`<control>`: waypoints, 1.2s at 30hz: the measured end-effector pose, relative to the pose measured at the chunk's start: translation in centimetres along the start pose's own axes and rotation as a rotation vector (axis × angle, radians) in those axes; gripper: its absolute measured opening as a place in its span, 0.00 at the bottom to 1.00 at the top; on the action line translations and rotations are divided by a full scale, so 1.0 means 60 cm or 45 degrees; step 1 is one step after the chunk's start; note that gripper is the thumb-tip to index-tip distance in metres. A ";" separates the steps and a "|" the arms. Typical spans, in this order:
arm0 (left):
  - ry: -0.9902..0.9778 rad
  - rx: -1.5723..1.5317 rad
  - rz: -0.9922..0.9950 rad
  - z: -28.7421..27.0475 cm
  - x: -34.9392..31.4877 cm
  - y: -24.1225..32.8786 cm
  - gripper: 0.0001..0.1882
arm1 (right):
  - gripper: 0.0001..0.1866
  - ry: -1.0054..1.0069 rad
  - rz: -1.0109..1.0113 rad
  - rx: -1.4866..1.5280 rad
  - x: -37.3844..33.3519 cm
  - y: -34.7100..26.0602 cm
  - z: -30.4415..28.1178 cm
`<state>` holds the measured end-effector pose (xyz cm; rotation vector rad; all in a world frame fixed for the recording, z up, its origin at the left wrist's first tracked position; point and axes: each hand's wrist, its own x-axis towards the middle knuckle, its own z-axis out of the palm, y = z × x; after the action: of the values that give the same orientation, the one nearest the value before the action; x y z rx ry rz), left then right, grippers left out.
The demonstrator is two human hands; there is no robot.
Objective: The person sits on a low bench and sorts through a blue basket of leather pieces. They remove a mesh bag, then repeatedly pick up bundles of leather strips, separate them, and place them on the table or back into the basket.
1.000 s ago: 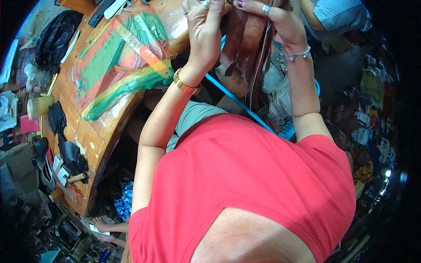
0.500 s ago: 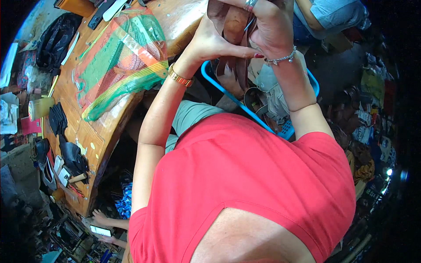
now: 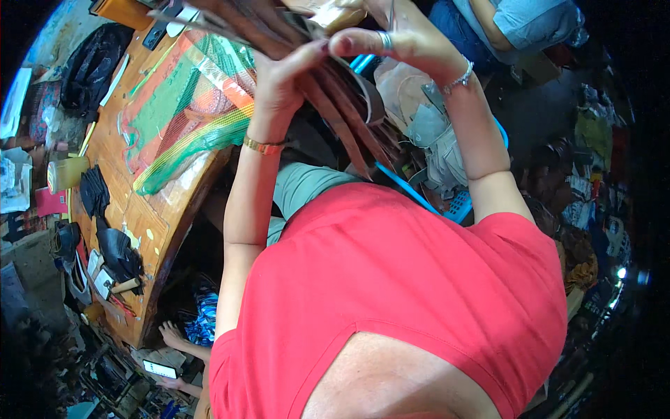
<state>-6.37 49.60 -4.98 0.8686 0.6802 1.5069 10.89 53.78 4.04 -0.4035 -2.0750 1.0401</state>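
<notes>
Brown leather strips (image 3: pixel 324 101), gathered in one bundle but not yet set down, slant from above the bench (image 3: pixel 157 209) toward the blue basket (image 3: pixel 458 207); the left hand (image 3: pixel 278 85) clasps them, but whether the right hand (image 3: pixel 419 47) grips any, I cannot tell.

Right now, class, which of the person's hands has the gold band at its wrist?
The left hand, holding brown strips; the right hand has a silver bracelet instead.

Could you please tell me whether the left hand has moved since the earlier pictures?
Yes, the left hand has moved left, closer to the mesh bag.
</notes>
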 end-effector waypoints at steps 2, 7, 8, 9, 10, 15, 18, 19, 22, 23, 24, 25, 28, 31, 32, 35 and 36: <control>-0.092 -0.356 -0.136 -0.006 -0.010 0.026 0.22 | 0.38 -0.318 0.339 0.188 -0.036 0.039 -0.016; -0.014 -0.386 0.086 -0.010 -0.027 0.031 0.31 | 0.35 -0.244 0.449 0.378 -0.095 0.038 0.041; 0.047 -0.282 0.059 -0.011 -0.034 0.030 0.33 | 0.34 -0.213 0.469 0.392 -0.103 0.032 0.043; 0.040 -0.275 0.022 -0.010 -0.039 0.025 0.36 | 0.34 -0.151 0.492 0.415 -0.111 0.032 0.049; 0.053 -0.265 -0.005 -0.004 -0.044 0.021 0.36 | 0.34 -0.097 0.539 0.419 -0.116 0.025 0.051; 0.003 -0.480 -0.040 0.005 -0.045 0.007 0.38 | 0.27 0.155 0.512 0.256 -0.140 0.019 0.071; -0.039 -0.522 -0.034 0.012 -0.045 0.007 0.40 | 0.24 0.225 0.606 0.240 -0.142 0.002 0.072; -0.060 -0.529 -0.017 0.016 -0.043 0.007 0.40 | 0.21 0.256 0.577 0.180 -0.144 0.003 0.073; -0.101 -0.551 -0.024 0.016 -0.043 0.008 0.40 | 0.19 0.351 0.554 0.164 -0.143 0.012 0.078; -0.101 -0.562 -0.034 0.017 -0.043 0.006 0.40 | 0.17 0.435 0.565 0.203 -0.142 0.021 0.083; -0.099 -0.575 -0.044 0.018 -0.044 0.004 0.39 | 0.17 0.452 0.581 0.182 -0.138 0.025 0.084; -0.092 -0.619 -0.065 0.018 -0.047 0.002 0.38 | 0.16 0.470 0.596 0.161 -0.134 0.028 0.083; -0.075 -0.623 -0.127 0.014 -0.049 -0.009 0.38 | 0.12 0.471 0.554 0.077 -0.119 0.031 0.078; 0.116 -0.650 -0.269 -0.003 -0.052 -0.019 0.32 | 0.10 0.597 0.480 0.310 -0.114 0.058 0.082; 0.188 -0.639 -0.334 -0.009 -0.052 -0.021 0.30 | 0.11 0.665 0.421 0.446 -0.113 0.056 0.075; 0.164 -0.633 -0.196 0.005 -0.061 -0.014 0.25 | 0.07 0.871 0.497 0.455 -0.123 0.041 0.034; 0.149 -0.612 -0.145 0.013 -0.063 -0.013 0.25 | 0.07 0.896 0.542 0.415 -0.147 0.066 0.002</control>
<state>-5.24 45.93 -5.68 0.3729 0.4138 1.5370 16.37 51.11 -3.50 -0.9157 -1.1954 1.2280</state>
